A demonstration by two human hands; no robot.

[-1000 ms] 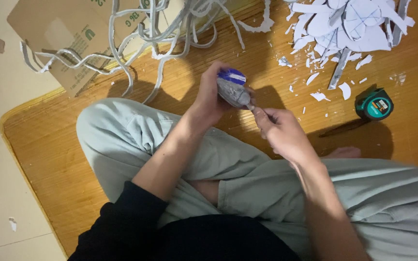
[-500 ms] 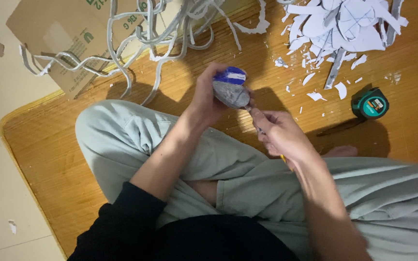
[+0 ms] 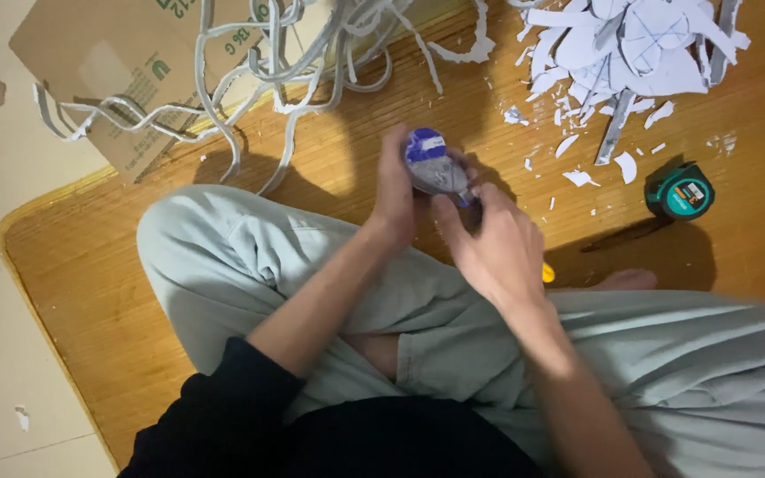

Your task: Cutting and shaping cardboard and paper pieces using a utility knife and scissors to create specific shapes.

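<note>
Above your crossed legs, near the middle of the bamboo mat (image 3: 73, 292), your left hand (image 3: 396, 190) is clamping a small grey object with a blue-and-white end (image 3: 431, 162), fingers closed around it. Your right hand (image 3: 493, 243) is now pressing in against its lower side, fingers curled together, where half a second ago it was sitting lower and apart; something yellow is showing beneath it. Lying toward the mat's far edge: tangled grey strips (image 3: 312, 44), a cardboard box (image 3: 126, 71), white paper scraps (image 3: 630, 53), a green tape measure (image 3: 679, 192).
</note>
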